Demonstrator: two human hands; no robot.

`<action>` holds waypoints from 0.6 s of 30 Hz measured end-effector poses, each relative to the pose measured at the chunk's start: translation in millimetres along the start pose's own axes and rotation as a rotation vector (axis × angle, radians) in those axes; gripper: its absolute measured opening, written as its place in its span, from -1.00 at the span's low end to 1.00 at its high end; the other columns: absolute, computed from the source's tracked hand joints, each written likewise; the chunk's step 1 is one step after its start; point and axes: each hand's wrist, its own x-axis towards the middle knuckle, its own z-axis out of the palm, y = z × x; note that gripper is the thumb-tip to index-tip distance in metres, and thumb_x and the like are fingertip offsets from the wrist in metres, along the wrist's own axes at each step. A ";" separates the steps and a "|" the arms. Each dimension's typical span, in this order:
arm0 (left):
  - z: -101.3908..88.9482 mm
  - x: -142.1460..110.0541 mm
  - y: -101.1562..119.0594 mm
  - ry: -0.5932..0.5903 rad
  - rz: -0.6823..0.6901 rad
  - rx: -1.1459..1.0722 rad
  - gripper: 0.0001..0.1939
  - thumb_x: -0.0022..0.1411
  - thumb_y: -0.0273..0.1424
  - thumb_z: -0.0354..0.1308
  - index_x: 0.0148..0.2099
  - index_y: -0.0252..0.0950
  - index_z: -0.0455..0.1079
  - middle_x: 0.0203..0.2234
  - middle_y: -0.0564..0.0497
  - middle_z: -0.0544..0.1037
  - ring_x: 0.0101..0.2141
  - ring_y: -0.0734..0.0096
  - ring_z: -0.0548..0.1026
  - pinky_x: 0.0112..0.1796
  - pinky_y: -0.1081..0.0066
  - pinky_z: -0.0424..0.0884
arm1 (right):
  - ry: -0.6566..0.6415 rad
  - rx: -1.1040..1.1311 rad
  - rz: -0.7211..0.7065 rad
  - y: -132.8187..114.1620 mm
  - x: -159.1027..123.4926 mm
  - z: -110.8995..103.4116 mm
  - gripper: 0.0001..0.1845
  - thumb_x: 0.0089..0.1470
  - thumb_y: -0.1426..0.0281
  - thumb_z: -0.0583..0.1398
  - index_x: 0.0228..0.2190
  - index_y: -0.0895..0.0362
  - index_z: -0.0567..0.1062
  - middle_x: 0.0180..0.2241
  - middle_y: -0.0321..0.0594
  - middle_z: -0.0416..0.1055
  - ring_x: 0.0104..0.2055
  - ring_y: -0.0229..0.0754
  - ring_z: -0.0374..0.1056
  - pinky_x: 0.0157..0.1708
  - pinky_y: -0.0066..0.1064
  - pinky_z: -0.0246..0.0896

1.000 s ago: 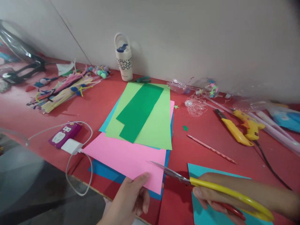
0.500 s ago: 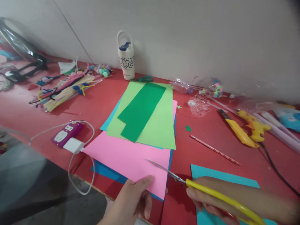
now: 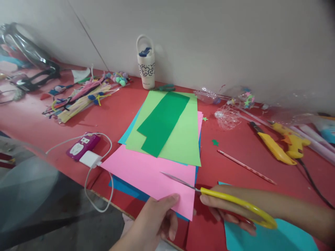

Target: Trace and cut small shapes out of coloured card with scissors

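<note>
The left hand (image 3: pixel 154 219) pinches the near edge of the pink paper (image 3: pixel 136 167), thumb on top and fingers partly beneath. The right hand (image 3: pixel 231 191) is wrapped around the yellow and red handles of the scissors (image 3: pixel 180 180). Their long upper blade lies across the paper, pointing left, just beyond the left thumb. The lower blade is hidden, so how far the blades stand open and how far any cut runs cannot be told. The pink paper is held at its near right part; its left corner reaches a white charger (image 3: pixel 89 158) with a looping cable (image 3: pixel 112 190), a likely snag.

Light green paper (image 3: pixel 183 139) covers the far part of the pink sheet, with a notched dark green piece (image 3: pixel 164 122) on top. Blue paper (image 3: pixel 131 188) shows underneath. Turquoise paper (image 3: pixel 261 237) lies below the right forearm.

To the right on the red tabletop (image 3: pixel 206 157) are a green star (image 3: pixel 215 142), a pencil (image 3: pixel 246 167), a yellow cutter (image 3: pixel 272 146) and a glue gun (image 3: pixel 295 144). At the far side stand a white tumbler (image 3: pixel 147 69) and, just beside it, pliers (image 3: pixel 167 87) lying flat. Pipe cleaners (image 3: pixel 83 99) are heaped at far left.
</note>
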 end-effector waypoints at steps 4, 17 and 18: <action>-3.3 1.8 -3.0 -0.023 0.010 -0.011 -0.58 0.07 -0.08 0.07 -0.61 -0.30 0.25 -0.93 0.15 0.17 -0.85 0.67 -0.01 -0.72 0.50 -0.22 | 0.025 -0.006 -0.034 -1.7 4.3 -1.2 -0.39 0.06 -0.13 0.01 -0.67 0.13 0.22 -0.89 -0.53 0.04 -0.92 -0.49 -0.01 -0.91 -0.71 -0.16; -41.7 4.0 14.0 0.203 0.171 -0.203 -0.71 0.00 -0.20 0.21 -0.49 -0.27 0.21 -0.90 0.19 0.24 -0.87 0.66 0.09 -0.78 0.59 -0.19 | -0.143 0.099 -0.033 -5.5 10.2 -12.9 -0.39 0.05 -0.16 0.00 -0.52 0.15 0.38 -0.78 -0.46 0.15 -0.83 -0.40 0.14 -0.85 -0.63 0.03; -41.6 3.9 13.7 0.205 0.175 -0.206 -0.72 0.00 -0.21 0.21 -0.48 -0.27 0.22 -0.90 0.19 0.24 -0.87 0.66 0.08 -0.78 0.59 -0.20 | -0.168 0.108 -0.024 -6.9 12.0 -14.9 -0.39 0.09 -0.13 -0.02 -0.53 0.15 0.39 -0.78 -0.45 0.16 -0.83 -0.39 0.14 -0.85 -0.63 0.05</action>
